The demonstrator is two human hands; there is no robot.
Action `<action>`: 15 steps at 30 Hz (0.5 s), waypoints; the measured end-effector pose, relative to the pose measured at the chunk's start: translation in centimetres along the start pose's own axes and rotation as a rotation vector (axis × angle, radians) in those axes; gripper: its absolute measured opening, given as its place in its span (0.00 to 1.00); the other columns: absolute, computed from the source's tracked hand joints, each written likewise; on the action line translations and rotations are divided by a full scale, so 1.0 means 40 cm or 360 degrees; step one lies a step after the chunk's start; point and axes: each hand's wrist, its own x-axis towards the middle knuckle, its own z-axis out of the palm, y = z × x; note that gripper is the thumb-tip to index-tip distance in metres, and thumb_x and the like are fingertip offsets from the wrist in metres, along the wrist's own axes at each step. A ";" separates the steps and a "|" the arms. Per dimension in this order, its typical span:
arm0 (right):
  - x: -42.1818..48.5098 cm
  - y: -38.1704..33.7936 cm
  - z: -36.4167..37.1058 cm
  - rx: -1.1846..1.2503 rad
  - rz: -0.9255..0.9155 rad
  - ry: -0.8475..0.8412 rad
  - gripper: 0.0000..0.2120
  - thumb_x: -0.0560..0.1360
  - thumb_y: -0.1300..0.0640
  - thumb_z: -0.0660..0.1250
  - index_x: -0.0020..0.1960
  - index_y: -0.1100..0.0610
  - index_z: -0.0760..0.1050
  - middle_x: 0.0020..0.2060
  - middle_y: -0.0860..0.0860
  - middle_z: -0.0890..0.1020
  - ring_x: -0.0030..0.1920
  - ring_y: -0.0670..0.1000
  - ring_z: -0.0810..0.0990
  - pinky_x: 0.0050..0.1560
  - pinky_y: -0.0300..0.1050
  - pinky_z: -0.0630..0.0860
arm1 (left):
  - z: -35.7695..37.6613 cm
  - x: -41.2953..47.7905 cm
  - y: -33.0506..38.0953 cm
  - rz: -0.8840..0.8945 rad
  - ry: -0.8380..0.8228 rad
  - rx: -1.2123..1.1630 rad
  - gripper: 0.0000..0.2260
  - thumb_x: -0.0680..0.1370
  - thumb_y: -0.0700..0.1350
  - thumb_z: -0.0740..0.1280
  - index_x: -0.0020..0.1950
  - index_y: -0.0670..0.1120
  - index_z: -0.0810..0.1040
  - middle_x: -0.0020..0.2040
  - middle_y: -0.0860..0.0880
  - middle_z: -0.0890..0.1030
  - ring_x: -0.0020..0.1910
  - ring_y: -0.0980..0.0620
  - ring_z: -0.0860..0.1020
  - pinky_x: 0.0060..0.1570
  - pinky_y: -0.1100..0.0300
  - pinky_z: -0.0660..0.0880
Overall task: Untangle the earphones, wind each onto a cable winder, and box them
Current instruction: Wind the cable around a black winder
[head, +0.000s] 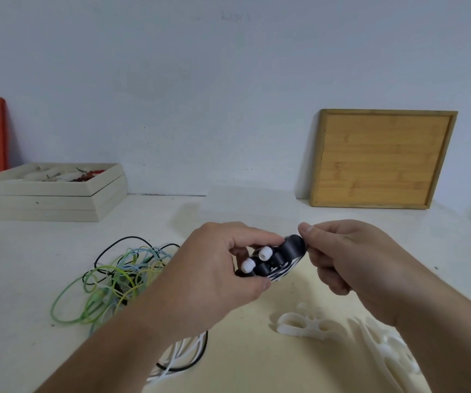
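Black winder (pixel 281 258) gripped by two hands, left hand (pixel 217 268), right hand (pixel 350 259).

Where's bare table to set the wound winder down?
Bare for the black winder: strip between stacked trays and cable tangle; patch in front of bamboo board, behind right hand. Crowded: tangle at left, white winders front right.

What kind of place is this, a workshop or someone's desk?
Likely a plain indoor worktable against a bare wall: stacked pale trays, a bamboo tray leaning on that wall, and tangled earphone cables on top.
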 end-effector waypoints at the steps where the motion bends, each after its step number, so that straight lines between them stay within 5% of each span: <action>1: -0.001 -0.001 0.000 -0.0004 0.0020 0.0000 0.20 0.82 0.52 0.62 0.34 0.58 0.66 0.26 0.50 0.62 0.27 0.52 0.58 0.29 0.44 0.56 | -0.002 0.000 -0.002 0.0011 -0.0007 0.0016 0.24 0.69 0.38 0.77 0.56 0.64 0.83 0.46 0.60 0.82 0.42 0.57 0.78 0.44 0.65 0.75; 15: 0.002 -0.003 -0.005 -0.0168 0.0181 0.0037 0.23 0.81 0.55 0.63 0.28 0.55 0.64 0.28 0.54 0.63 0.26 0.51 0.57 0.31 0.46 0.52 | -0.010 -0.002 -0.002 0.0051 -0.0213 0.0048 0.25 0.73 0.37 0.74 0.59 0.67 0.80 0.50 0.56 0.82 0.46 0.54 0.78 0.50 0.60 0.76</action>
